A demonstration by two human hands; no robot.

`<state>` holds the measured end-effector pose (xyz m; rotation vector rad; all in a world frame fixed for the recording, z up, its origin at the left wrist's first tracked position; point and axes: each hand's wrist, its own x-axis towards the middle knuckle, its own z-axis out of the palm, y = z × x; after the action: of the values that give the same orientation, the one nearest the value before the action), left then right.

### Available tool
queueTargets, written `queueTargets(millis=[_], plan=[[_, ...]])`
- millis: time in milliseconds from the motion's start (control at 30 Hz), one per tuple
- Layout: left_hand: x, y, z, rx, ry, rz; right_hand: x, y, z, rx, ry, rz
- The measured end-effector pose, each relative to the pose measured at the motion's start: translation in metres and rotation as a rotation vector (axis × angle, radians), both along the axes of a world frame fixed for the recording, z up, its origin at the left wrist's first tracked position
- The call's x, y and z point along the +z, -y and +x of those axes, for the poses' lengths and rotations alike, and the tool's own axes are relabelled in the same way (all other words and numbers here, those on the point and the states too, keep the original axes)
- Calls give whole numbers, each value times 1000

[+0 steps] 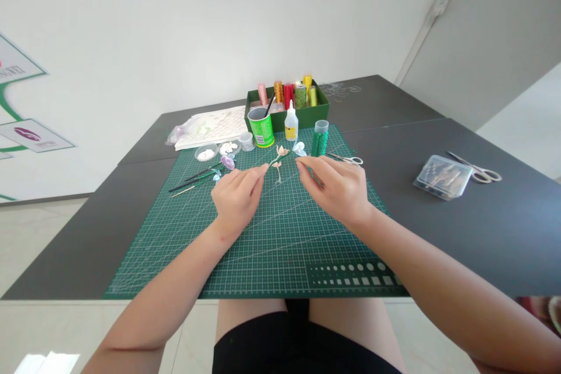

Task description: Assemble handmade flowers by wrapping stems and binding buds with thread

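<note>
My left hand (239,194) is closed in a pinch on the green stem of a small peach-coloured flower (281,152). A second peach bloom (276,165) with a pale stem hangs just below it. To the right, my right hand (335,187) is also pinched, thumb against forefinger; whatever lies between those fingertips is too thin to make out. Directly behind the right hand stands a spool of green thread (319,139). A pale blue flower (299,149) is close to the right fingertips. Beyond the left hand lies a purple flower (227,162) with blue petals near it.
A green cutting mat (263,251) covers the table's middle. At the back are a green box (324,111) of thread spools, a glue bottle (291,124), a green can (262,128) and small dishes (206,153). Scissors (482,174) and a clear case (442,177) lie right.
</note>
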<state>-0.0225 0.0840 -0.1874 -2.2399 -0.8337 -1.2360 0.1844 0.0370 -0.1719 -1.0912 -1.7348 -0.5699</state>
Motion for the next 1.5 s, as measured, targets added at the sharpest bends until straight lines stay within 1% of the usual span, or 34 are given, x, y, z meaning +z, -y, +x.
queueTargets(millis=[133, 300, 400, 500, 600, 733, 900, 1033, 1100, 1167, 1233, 1300, 1400, 1500], plan=[[1, 0, -1, 22, -8, 13, 2, 1, 1, 8, 5, 8], [2, 1, -1, 15, -25, 7, -2, 0, -1, 0, 81, 36], [1, 2, 0, 7, -4, 12, -7, -2, -1, -15, 81, -31], [0, 3, 2, -10, 70, -60, -10, -4, -1, 7, 97, -103], [-1, 4, 3, -36, 111, -142, -10, -4, -1, 25, 90, -119], [-1, 6, 3, -52, 102, -136, -7, -3, -1, 47, 52, -123], [0, 9, 4, -73, 82, -104, -8, -3, 0, 59, 23, -103], [2, 10, 5, -40, 63, -74, -6, 0, 2, 52, 17, -80], [3, 10, 5, -40, 50, -51, -2, 2, 4, 33, -40, -24], [4, 10, 4, -46, 29, -35, 4, 4, 6, -19, -135, 41], [5, 9, 3, -50, -4, -15, 10, 5, 9, -46, -227, 53], [5, 9, 2, -53, -36, 12, 17, 4, 14, 10, -276, -8], [5, 9, 1, -61, -79, 50, 22, -2, 23, 146, -268, -135], [4, 9, 1, -46, -119, 57, 23, -8, 30, 191, -225, -218]])
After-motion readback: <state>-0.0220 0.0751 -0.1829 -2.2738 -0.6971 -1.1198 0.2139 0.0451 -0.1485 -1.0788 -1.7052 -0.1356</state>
